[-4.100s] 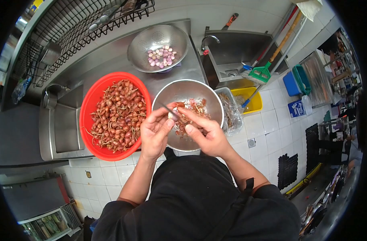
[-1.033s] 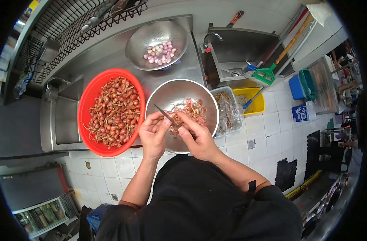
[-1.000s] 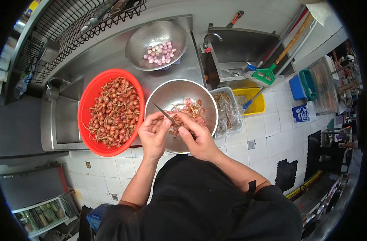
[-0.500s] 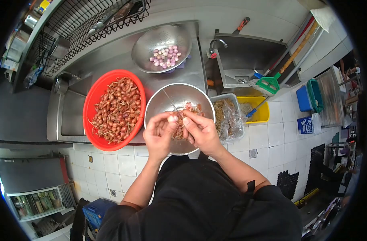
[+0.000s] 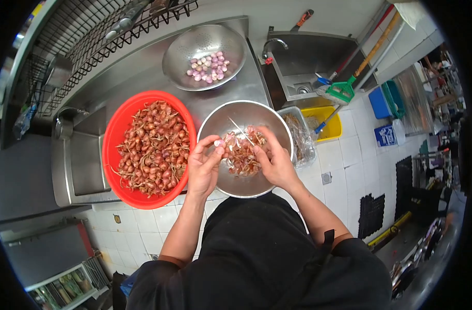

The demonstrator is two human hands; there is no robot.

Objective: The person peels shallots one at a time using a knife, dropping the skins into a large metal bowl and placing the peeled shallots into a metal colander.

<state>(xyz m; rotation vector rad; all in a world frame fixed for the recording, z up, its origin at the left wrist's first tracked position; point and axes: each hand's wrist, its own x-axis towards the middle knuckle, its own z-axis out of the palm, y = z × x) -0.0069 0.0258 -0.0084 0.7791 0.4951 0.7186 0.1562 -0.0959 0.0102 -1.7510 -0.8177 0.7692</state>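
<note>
One long steel counter is the biggest thing we will tell about. Next we see the red tub on the left, full of brown shallots with stringy ends. Just to its right we find the steel bowl, with a pile of skins in the bottom. Past that bowl, up and a bit to the left, we spot the colander with a bunch of pink and white shallots. We see two hands over the bowl, a little apart. The right hand holds the knife, and the left hand is narrow, finger and thumb pinched on one small pink shallot. From the right hand, the long blade slants away and to the left, over the bowl. The shallot is over the bowl's left part, left of the blade and not touching it. So the left hand has it, and the right hand is farther off, across the skins. We cannot tell which way the shallot's long side points, because it is too small.
</note>
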